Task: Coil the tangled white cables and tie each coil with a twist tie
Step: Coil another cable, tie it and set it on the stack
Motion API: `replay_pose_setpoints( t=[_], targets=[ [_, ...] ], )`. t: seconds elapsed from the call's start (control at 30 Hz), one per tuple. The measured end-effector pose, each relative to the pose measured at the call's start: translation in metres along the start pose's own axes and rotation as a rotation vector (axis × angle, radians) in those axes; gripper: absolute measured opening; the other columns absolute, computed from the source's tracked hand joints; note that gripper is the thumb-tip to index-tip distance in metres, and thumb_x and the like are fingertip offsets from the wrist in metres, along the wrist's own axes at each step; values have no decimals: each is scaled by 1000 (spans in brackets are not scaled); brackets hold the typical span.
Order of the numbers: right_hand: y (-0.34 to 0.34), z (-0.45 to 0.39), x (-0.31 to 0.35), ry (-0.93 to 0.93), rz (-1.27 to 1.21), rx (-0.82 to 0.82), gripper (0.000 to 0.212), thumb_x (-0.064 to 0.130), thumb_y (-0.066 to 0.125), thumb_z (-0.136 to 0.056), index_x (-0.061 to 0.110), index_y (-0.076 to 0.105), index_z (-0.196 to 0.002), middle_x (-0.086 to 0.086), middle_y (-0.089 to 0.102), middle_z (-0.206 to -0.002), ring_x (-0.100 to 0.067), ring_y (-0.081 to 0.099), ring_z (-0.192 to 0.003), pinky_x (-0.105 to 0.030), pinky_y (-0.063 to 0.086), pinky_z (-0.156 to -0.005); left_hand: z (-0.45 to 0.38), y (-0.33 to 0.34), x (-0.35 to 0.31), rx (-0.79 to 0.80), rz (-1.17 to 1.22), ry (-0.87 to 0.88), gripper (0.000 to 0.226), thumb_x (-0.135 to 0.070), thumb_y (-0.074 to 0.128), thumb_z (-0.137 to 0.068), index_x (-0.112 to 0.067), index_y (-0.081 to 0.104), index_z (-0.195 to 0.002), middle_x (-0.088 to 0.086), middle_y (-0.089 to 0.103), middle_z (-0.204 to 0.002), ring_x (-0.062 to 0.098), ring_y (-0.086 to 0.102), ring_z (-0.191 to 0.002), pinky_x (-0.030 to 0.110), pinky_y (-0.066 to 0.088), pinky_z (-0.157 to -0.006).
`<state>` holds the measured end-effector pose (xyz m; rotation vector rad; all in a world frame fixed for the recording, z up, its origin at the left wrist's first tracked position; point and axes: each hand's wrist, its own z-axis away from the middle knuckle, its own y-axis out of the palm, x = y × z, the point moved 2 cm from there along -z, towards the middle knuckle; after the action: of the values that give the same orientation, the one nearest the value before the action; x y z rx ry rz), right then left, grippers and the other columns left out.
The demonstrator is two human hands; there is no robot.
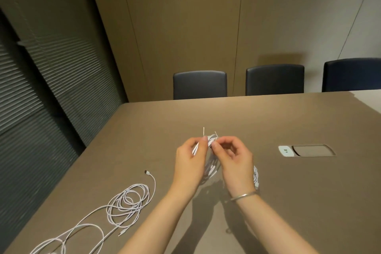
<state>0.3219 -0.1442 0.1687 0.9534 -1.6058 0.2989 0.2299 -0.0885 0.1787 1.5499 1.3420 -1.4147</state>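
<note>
Above the brown table (288, 202) both hands hold a coiled white cable (210, 168). My left hand (190, 163) pinches the coil's top beside one end of a thin twist tie (204, 131). My right hand (234, 161) pinches the tie's other end against the coil. The tie's two ends stick up above my fingertips. More white cable (256, 177) shows behind my right wrist, partly hidden. A loose tangle of white cable (127, 202) lies on the table at the lower left, one plug end (147, 172) pointing away from me.
A recessed power outlet panel (307, 151) sits in the table at the right. Three dark chairs (200, 84) stand along the far edge. Blinds and a wall panel close off the left side. My right wrist wears a silver bracelet (243, 196).
</note>
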Motion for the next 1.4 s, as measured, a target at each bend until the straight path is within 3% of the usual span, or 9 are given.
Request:
replay_pose_setpoints(
  t=[0.13, 0.3, 0.53, 0.7, 0.8, 0.9, 1.07, 1.2, 1.4],
  targets=[
    [0, -1, 20, -112, 188, 94, 14, 1, 71, -82, 14, 66, -78, 4, 66, -83, -5, 60, -74, -17, 45, -67, 8, -12, -19, -6, 36, 80, 17, -15, 60, -96, -13, 75, -88, -11, 72, -75, -3, 63, -69, 13, 44, -66],
    [-7, -8, 48, -184, 301, 311, 12, 7, 74, -80, 18, 71, -78, 3, 59, -109, -2, 58, -101, -9, 41, -84, 19, -25, -49, 123, 60, 144, 19, -8, 57, -97, -7, 76, -93, -22, 59, -51, -9, 52, -49, 5, 36, -52],
    [-8, -2, 88, -44, -13, 433, 17, 11, 78, -63, 16, 68, -75, -4, 72, -83, -14, 68, -84, -22, 52, -79, 22, -41, -74, 319, 118, 98, 25, -32, 60, -85, -14, 78, -84, -9, 24, -47, 10, 19, -44, 19, 16, -45],
    [-7, 8, 105, -55, -19, 333, 35, 9, 79, -58, 9, 64, -89, -7, 72, -78, -14, 69, -78, -20, 53, -75, 29, -50, -90, 449, 54, 233, 10, -9, 72, -83, -8, 78, -91, -9, 60, -55, 1, 46, -49, 16, 38, -48],
    [-5, 14, 110, -95, 23, 305, 23, 6, 79, -61, 9, 72, -83, -6, 74, -76, -11, 69, -73, -17, 52, -70, 28, -53, -91, 424, -1, 267, 14, -2, 78, -79, -12, 79, -90, 1, 76, -79, 4, 62, -69, 20, 50, -64],
    [-4, 17, 113, -158, 56, 343, 9, 3, 78, -64, 7, 75, -72, -7, 74, -82, -14, 70, -78, -18, 51, -72, 30, -56, -95, 471, 12, 269, 11, -7, 79, -80, -12, 80, -89, 5, 76, -80, 8, 63, -72, 25, 50, -65],
    [-13, 6, 132, -206, 243, 744, 12, 10, 72, -75, 7, 77, -85, 1, 69, -109, -18, 64, -107, -21, 50, -85, 34, -63, -109, 696, 89, 120, 22, 0, 76, -79, -15, 72, -65, -16, 49, -46, -2, 35, -40, 10, 28, -42],
    [-12, 2, 152, -219, 321, 929, 16, 10, 69, -79, 8, 77, -93, -1, 67, -100, -23, 65, -99, -31, 53, -86, 30, -69, -111, 858, 136, -39, 20, -20, 77, -67, -5, 64, -63, -8, 28, -47, 6, 17, -39, 17, 14, -41],
    [-7, 3, 168, -329, 442, 968, 16, 17, 70, -80, 12, 78, -93, -8, 64, -81, -25, 63, -80, -36, 52, -72, 33, -70, -118, 965, 144, -118, 16, -23, 73, -67, -22, 65, -54, -9, 23, -44, 5, 15, -37, 20, 13, -42]
  ],
)
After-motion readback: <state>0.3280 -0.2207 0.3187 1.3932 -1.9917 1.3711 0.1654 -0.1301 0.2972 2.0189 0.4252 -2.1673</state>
